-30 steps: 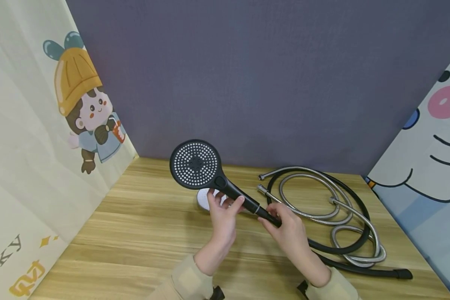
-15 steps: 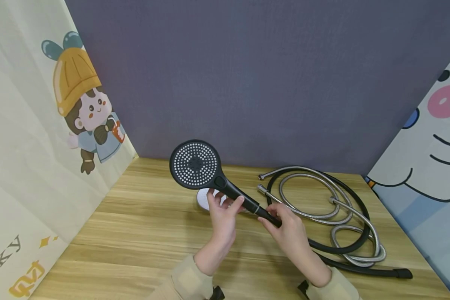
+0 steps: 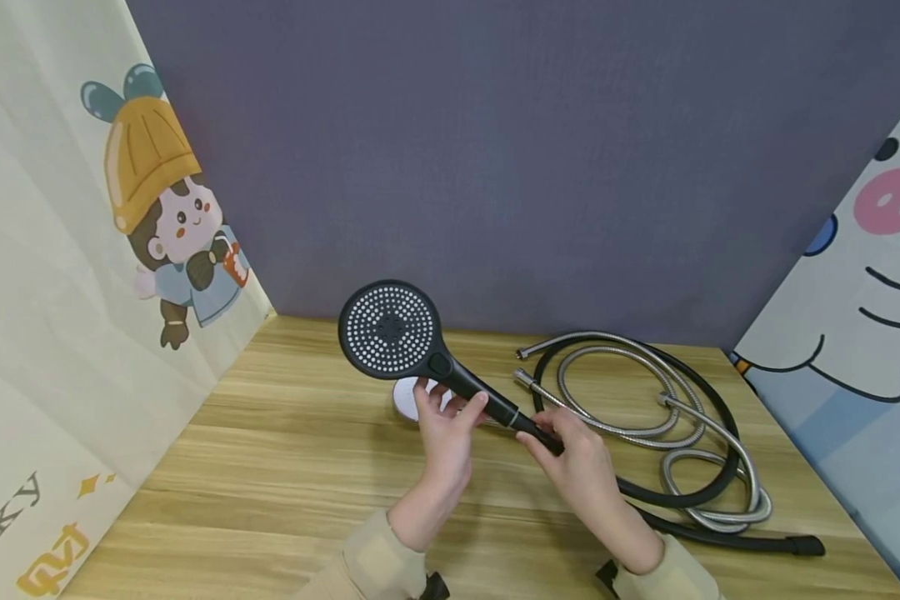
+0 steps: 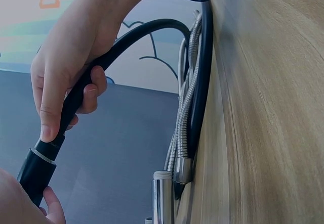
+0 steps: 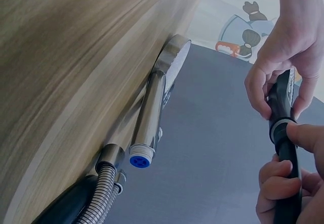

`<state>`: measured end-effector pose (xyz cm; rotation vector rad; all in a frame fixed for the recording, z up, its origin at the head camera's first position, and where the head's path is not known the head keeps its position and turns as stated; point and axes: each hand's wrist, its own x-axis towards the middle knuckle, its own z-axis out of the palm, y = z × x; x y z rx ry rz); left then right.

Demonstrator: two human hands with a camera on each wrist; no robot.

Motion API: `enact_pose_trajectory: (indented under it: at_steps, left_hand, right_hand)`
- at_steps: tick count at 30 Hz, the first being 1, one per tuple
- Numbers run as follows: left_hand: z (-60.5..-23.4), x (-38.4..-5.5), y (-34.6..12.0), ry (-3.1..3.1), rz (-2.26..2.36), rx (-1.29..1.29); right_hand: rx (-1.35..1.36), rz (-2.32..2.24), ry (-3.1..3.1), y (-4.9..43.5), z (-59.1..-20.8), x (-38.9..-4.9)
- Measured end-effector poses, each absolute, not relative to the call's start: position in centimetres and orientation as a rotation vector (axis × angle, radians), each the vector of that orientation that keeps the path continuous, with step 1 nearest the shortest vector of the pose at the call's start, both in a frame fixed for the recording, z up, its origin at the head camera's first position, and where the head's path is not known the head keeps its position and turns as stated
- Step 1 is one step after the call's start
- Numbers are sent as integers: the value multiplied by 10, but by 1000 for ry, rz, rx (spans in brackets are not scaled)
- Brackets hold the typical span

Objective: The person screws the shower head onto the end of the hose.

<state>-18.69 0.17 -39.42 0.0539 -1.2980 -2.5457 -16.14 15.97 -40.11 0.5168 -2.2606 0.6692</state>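
Observation:
A black shower head (image 3: 388, 329) is held up over the table, its nozzle face toward the head camera. My left hand (image 3: 446, 437) grips its handle (image 3: 480, 392) from below, between thumb and fingers. At the handle's lower end my right hand (image 3: 577, 454) pinches the end fitting of a black shower hose (image 4: 144, 29). The left wrist view shows that fitting (image 4: 49, 145) meeting the handle at a silver ring (image 4: 42, 155), in line with it. My right fingers curl round the hose just behind it. Part of the handle is hidden by my left hand.
Behind my left hand a chrome shower head (image 5: 148, 113) lies on the wooden table (image 3: 270, 467). Coiled metal hoses (image 3: 645, 437) lie at the right with the black hose's loops. Its free end (image 3: 806, 546) reaches toward the front right. A grey panel (image 3: 495, 167) stands at the back.

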Motion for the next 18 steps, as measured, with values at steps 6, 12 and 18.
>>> enact_pose_trajectory:
  at_steps: [6, 12, 18]
  left_hand:
    - [-396, -188, 0, -1311, -2547, 49]
    - [-397, -188, 0, -1325, -2550, 45]
    - [-396, -188, 0, -1309, -2568, 31]
  right_hand:
    - [516, 646, -2289, 159, -401, -161]
    - [528, 627, -2300, 160, -401, -161]
    - [530, 636, -2292, 160, -402, -161]
